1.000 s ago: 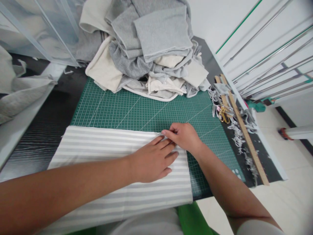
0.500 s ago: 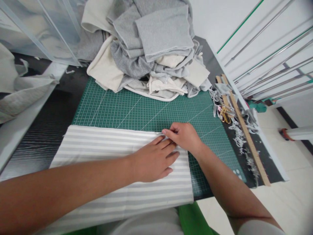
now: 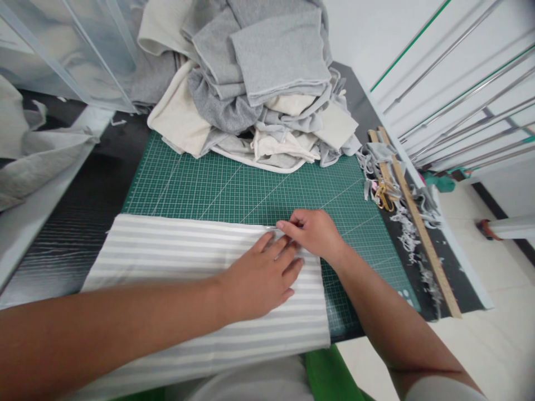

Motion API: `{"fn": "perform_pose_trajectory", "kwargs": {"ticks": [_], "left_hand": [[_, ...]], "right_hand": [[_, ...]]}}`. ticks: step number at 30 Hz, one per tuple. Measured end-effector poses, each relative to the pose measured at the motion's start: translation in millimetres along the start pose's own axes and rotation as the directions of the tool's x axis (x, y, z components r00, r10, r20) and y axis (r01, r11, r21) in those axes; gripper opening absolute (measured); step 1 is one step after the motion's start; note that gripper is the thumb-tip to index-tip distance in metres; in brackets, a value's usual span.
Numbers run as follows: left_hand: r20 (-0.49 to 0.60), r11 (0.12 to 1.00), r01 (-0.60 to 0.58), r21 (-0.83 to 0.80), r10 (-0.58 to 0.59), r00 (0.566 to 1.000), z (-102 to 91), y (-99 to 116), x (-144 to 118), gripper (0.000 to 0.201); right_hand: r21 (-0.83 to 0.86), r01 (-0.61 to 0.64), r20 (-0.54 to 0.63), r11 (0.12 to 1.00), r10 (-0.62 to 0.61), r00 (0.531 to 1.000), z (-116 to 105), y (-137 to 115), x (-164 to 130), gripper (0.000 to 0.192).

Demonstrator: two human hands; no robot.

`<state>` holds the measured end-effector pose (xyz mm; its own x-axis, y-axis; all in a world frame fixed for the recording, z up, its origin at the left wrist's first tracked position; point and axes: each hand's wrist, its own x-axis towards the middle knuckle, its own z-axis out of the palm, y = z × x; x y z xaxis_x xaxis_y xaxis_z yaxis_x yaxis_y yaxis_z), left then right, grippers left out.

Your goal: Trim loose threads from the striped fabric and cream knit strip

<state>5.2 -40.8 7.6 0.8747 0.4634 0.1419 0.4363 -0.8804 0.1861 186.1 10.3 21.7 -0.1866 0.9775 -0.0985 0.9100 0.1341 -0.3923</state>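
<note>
1. Pinching with thumb and fingers, the right hand (image 3: 315,236) holds a slim, silvery, metal-looking implement (image 3: 271,227), mostly hidden and too small to identify.
2. Spread palm down, the left hand (image 3: 253,284) rests on the cream-and-grey striped woven-looking fabric (image 3: 167,250), its fingertips just beside the right hand.
3. That fabric lies across the near part of the green gridded cutting mat (image 3: 251,195), its far edge meeting the pinch.
4. Step in hand, I judge: close work along that edge, near the right corner.
5. Next move seems to call for flat, steady cloth and left fingertips clear of the implement.
</note>
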Motion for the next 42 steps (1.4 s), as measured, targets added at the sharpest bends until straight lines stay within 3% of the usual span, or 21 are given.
{"fn": "perform_pose_trajectory", "kwargs": {"ticks": [5,42], "left_hand": [[0.01,0.997,0.077,0.032,-0.077,0.997,-2.1,7.6,-2.6,0.048],[0.013,0.999,0.039,0.02,-0.039,0.999,-2.3,4.5,-1.5,0.05]], "right_hand": [[0.02,0.004,0.012,1.0,-0.004,1.0,-2.0,0.4,0.5,0.043],[-0.03,-0.007,0.014,1.0,0.007,1.0,0.4,-8.1,4.3,0.046]]}}
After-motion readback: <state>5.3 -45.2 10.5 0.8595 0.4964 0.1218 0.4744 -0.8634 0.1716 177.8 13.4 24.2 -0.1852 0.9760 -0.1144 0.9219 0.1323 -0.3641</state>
